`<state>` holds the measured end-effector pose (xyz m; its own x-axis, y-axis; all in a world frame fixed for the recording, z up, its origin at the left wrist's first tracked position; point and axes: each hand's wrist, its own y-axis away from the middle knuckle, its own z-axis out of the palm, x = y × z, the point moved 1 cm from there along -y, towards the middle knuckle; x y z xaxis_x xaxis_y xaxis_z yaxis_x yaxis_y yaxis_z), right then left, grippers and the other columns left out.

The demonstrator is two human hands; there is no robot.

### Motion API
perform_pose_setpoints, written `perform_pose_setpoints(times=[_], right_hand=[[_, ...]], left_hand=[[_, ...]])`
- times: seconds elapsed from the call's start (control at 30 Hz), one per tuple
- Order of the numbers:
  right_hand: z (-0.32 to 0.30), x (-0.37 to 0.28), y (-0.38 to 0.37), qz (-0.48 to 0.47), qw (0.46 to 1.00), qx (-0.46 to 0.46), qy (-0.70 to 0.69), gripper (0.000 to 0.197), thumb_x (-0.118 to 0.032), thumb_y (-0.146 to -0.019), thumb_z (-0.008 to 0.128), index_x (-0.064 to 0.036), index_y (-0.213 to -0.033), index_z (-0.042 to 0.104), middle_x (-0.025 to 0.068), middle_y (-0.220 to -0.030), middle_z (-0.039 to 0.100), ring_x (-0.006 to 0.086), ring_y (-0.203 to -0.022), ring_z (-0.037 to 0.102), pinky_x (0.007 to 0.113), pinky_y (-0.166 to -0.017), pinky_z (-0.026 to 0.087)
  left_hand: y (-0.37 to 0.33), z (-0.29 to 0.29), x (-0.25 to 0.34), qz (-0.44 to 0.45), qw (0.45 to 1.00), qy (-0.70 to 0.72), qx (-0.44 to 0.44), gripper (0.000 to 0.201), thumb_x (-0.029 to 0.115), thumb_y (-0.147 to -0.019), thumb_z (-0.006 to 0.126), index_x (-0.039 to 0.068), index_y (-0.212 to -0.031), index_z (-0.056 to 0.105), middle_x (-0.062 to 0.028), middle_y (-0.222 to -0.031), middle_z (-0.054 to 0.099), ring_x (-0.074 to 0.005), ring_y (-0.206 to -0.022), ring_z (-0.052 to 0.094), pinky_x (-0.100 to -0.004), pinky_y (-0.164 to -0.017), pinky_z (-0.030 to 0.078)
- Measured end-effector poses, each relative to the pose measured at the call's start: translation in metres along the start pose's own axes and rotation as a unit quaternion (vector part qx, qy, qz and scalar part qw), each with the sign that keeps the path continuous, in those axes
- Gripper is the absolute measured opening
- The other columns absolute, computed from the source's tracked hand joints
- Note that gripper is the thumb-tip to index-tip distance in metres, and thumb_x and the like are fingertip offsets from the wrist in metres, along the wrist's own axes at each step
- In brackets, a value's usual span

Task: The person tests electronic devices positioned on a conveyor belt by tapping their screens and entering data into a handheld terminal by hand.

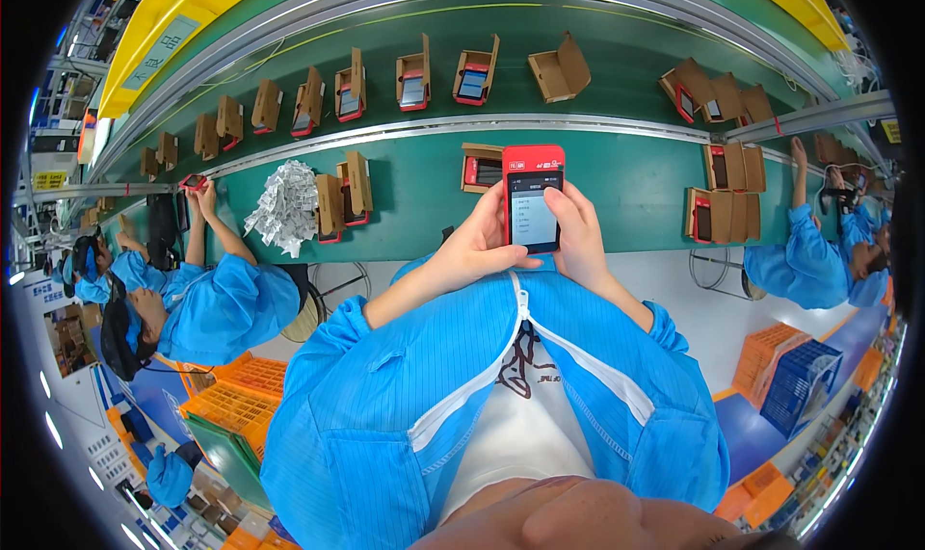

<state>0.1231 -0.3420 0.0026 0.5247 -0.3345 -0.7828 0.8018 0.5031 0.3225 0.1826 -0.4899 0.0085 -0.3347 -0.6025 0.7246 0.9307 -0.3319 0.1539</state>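
Left hand [482, 237]: fingers clamped on red handheld terminal [533, 201]
Right hand [580, 232]: fingers clamped opposite, thumb apparently touching screen [530, 218]
Cardboard box [480, 148]: beyond, on green workbench [414, 189]

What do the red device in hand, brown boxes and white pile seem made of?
Red device: probably hard plastic, smooth casing with an even colour; its lit screen could be glass or clear plastic. Brown boxes: likely cardboard, matte, with folded flaps. White pile: apparently paper, thin, creased, dark-marked.
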Motion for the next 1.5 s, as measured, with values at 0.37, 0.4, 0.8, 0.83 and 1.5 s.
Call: perform_pose_setpoints(times=[0.37,0.4,0.8,0.83,1.5], right_hand=[[-0.006,0.032,-0.019,-0.006,0.989,0.055,0.137,0.051,-0.041,-0.1,0.028,0.0018,-0.117,0.049,0.013,-0.097,0.062,0.0191,-0.083,0.061,0.029,-0.071,0.051],[-0.015,0.037,-0.019,0.04,0.986,0.029,0.16,0.053,-0.043,-0.1,0.027,0.002,-0.118,0.048,0.0142,-0.095,0.062,0.0192,-0.079,0.061,0.029,-0.068,0.05],[-0.088,0.075,-0.136,0.068,0.986,0.151,0.006,0.034,-0.032,-0.1,0.037,-0.0007,-0.094,0.049,0.0089,-0.07,0.058,0.015,-0.05,0.052,0.028,-0.044,0.044],[-0.121,0.084,-0.165,0.04,0.977,0.197,0.077,0.035,-0.032,-0.1,0.036,-0.0007,-0.092,0.049,0.0083,-0.069,0.057,0.0141,-0.049,0.052,0.027,-0.042,0.044],[-0.103,0.163,-0.335,0.28,0.948,0.133,-0.075,0.039,-0.032,-0.099,0.039,0.0048,-0.107,0.046,0.0232,-0.096,0.06,0.031,-0.08,0.063,0.039,-0.068,0.054]], left_hand=[[0.001,-0.046,0.012,0.007,0.999,0.021,0.048,0.086,0.002,-0.08,0.059,0.01,-0.145,0.003,-0.0123,-0.137,0.034,-0.0214,-0.114,0.049,-0.0313,-0.069,0.055],[0.0,-0.049,0.014,0.009,0.997,0.049,0.06,0.087,0.003,-0.079,0.059,0.009,-0.145,0.004,-0.0122,-0.136,0.035,-0.0199,-0.11,0.051,-0.029,-0.065,0.055],[-0.02,-0.101,0.013,-0.072,0.981,0.114,0.137,0.068,0.02,-0.094,0.045,0.01,-0.147,0.003,-0.0145,-0.15,0.02,-0.0292,-0.133,0.032,-0.0318,-0.08,0.049],[-0.02,-0.103,0.017,-0.082,0.982,0.112,0.128,0.067,0.02,-0.094,0.044,0.009,-0.147,0.005,-0.0143,-0.149,0.022,-0.0287,-0.132,0.033,-0.0314,-0.081,0.049],[-0.033,-0.144,0.021,-0.1,0.959,0.141,0.223,0.045,0.024,-0.095,0.044,0.006,-0.134,0.032,-0.0114,-0.129,0.049,-0.0206,-0.115,0.051,-0.033,-0.088,0.045]])
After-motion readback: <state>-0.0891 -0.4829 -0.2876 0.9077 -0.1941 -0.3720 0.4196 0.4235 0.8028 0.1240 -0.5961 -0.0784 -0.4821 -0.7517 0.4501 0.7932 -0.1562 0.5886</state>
